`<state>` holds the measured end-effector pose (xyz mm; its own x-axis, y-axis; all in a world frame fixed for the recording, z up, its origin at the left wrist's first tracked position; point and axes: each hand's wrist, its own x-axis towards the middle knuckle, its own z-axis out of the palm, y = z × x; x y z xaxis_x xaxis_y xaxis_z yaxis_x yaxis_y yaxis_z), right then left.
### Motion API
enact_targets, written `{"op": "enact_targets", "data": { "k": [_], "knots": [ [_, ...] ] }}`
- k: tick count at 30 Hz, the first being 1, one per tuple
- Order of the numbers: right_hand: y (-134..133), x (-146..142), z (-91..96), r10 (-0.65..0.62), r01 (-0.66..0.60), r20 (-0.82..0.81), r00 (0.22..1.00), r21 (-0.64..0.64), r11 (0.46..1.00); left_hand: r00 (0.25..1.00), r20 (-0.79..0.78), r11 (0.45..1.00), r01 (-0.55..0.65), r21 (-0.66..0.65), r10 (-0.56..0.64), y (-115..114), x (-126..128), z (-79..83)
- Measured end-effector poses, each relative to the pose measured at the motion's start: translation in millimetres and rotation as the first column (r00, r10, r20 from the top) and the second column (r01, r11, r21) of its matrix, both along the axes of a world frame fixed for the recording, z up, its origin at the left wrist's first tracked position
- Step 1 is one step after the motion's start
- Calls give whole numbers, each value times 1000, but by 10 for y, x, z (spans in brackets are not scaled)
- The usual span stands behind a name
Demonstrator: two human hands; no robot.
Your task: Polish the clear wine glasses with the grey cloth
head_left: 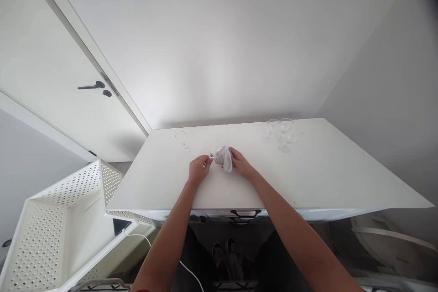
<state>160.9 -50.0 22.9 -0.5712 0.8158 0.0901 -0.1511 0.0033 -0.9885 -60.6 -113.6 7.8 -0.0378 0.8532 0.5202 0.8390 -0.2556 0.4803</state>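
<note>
Above the middle of the white tabletop (328, 169), a clear stemmed glass (218, 150) lies tilted sideways between my hands. My left hand (199, 169) is closed, its fingertips pinching the glass at its stem end. A thin whitish cloth (226, 159) drapes over the bowl of the glass, and my right hand (240, 163) grips it there from the right. Exactly how the right fingers sit under the cloth is hidden. Left of my hands is another clear stemmed glass (181, 138), faint against the white surface.
Several clear stemmed glasses (283, 137) stand close together at the back right, near the wall. Below the table's left edge is a white perforated bin (65, 207), with a dark flat device (120, 226) and a white cable. Black drawer handles (245, 214) stick out in front.
</note>
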Motion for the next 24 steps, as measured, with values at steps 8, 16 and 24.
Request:
{"op": "enact_targets", "data": {
  "k": [8,16,24],
  "knots": [
    [-25,-96,-149,-346,166,131,929,690,705,998,30,998,59,-11,-58,33,-3,-15],
    [-38,-122,-115,-514,14,80,854,984,175,994,-43,994,105,-11,-105,36,0,-47],
    [19,-81,-178,-537,190,109,836,861,471,950,-195,969,247,-1,-242,19,11,-69]
  ]
}}
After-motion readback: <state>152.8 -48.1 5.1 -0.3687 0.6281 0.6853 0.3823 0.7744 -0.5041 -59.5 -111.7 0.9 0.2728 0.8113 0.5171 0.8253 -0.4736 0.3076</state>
